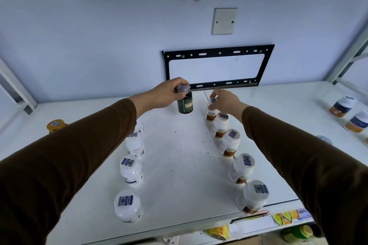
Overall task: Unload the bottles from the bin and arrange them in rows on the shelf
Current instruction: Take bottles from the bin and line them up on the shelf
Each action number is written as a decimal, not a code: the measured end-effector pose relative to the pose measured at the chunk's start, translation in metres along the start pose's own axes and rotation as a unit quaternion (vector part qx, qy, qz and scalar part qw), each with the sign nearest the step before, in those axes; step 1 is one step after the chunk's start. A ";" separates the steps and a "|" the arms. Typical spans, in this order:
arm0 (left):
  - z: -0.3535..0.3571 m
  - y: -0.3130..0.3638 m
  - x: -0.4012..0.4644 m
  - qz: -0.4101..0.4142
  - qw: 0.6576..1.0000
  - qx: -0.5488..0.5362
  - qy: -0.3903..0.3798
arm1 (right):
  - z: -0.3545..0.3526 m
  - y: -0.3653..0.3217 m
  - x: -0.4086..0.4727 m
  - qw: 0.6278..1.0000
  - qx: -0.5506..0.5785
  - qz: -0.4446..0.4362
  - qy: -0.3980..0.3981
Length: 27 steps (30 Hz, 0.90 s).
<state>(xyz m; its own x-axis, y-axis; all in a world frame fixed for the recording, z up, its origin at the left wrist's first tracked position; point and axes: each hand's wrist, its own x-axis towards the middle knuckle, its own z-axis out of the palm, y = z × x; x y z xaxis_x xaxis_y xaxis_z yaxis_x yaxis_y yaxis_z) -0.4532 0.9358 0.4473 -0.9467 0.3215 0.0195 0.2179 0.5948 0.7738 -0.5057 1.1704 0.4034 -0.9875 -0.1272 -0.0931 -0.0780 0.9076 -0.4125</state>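
The unloading looks well under way. On the white shelf (179, 155) two rows of white bottles already run from near to far: a left row (131, 171) of at least four, partly hidden by the left sleeve, and a right row (231, 145) of five. Between them the shelf surface is bare, so a middle row seems to be just starting.

The left hand (169, 95) grips the silver cap of a dark green bottle (185, 104) with curled fingers and holds it upright at the far end of that middle gap, at or just above the shelf; contact cannot be told. The right hand (223, 101) has its fingers curled over the cap of the farthest white bottle (211, 112) in the right row, apparently setting or straightening it.

An orange-capped bottle (56, 125) stands at the far left, and more bottles with orange bands (342, 107) stand at the far right. The bin is not in view, so how many bottles remain cannot be judged.

On the green bottle's label, the word "PROBIOTIC" reads vertically; the rest is too small. The white caps carry barcode stickers, and the right row's labels have print that is not legible. Colourful packaging (288, 217) shows below the near edge of the shelf.
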 end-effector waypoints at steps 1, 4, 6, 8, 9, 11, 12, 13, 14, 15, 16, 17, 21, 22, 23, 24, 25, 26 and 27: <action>0.000 0.000 0.000 -0.001 1.000 -0.001 -0.002 | -0.001 -0.001 0.000 1.000 -0.005 0.002 -0.006; -0.003 0.003 0.001 0.000 1.000 -0.003 -0.003 | -0.005 -0.004 -0.001 1.000 -0.027 -0.001 -0.013; -0.007 0.004 -0.001 -0.001 1.000 0.000 -0.001 | -0.008 -0.007 -0.003 1.000 -0.025 -0.010 -0.003; -0.012 0.004 -0.004 -0.002 1.000 0.003 0.003 | -0.012 -0.011 -0.007 0.999 -0.019 -0.022 0.019; -0.015 0.004 -0.006 -0.001 1.000 0.004 0.006 | -0.014 -0.013 -0.009 0.999 -0.017 -0.031 0.031; -0.021 0.005 -0.011 -0.001 1.000 0.006 0.012 | -0.020 -0.019 -0.014 0.998 -0.010 -0.052 0.046; -0.025 0.005 -0.015 -0.002 1.000 0.006 0.013 | -0.022 -0.022 -0.018 0.997 -0.002 -0.062 0.049; -0.028 0.005 -0.018 -0.004 1.000 0.004 0.013 | -0.025 -0.025 -0.021 0.996 0.007 -0.070 0.051; -0.032 0.005 -0.022 -0.005 1.000 0.003 0.013 | -0.028 -0.029 -0.025 0.996 0.013 -0.076 0.054; -0.035 0.005 -0.026 -0.006 1.000 0.007 0.014 | -0.030 -0.032 -0.030 0.995 0.015 -0.080 0.059; -0.039 0.005 -0.029 -0.006 1.000 0.013 0.016 | -0.031 -0.035 -0.035 0.994 0.019 -0.084 0.064; -0.042 0.005 -0.033 -0.005 1.000 0.018 0.018 | -0.033 -0.037 -0.039 0.994 0.027 -0.087 0.068; -0.057 0.002 -0.051 -0.013 1.000 0.024 0.015 | -0.033 -0.048 -0.057 0.990 0.038 -0.108 0.078; -0.061 0.001 -0.055 -0.020 1.000 0.021 0.008 | -0.032 -0.051 -0.061 0.989 0.041 -0.115 0.078; -0.065 0.000 -0.060 -0.026 0.999 0.019 0.002 | -0.031 -0.054 -0.065 0.988 0.048 -0.123 0.078; -0.069 -0.001 -0.065 -0.030 0.999 0.017 -0.002 | -0.029 -0.058 -0.069 0.987 0.054 -0.133 0.078; -0.073 -0.003 -0.071 -0.031 0.999 0.017 -0.004 | -0.028 -0.062 -0.073 0.985 0.059 -0.143 0.076; -0.077 -0.003 -0.076 -0.030 0.999 0.016 -0.003 | -0.027 -0.066 -0.077 0.983 0.061 -0.154 0.074; -0.081 -0.005 -0.081 -0.029 0.999 0.015 -0.001 | -0.025 -0.070 -0.081 0.982 0.061 -0.164 0.070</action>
<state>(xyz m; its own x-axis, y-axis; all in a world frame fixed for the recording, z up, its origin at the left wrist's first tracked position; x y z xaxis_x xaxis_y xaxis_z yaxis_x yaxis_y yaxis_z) -0.3968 0.8475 0.4934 -0.9575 0.2873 -0.0251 0.1706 0.6343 0.7541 -0.4235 1.1271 0.4625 -0.9217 -0.3405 0.1856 -0.3867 0.7713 -0.5056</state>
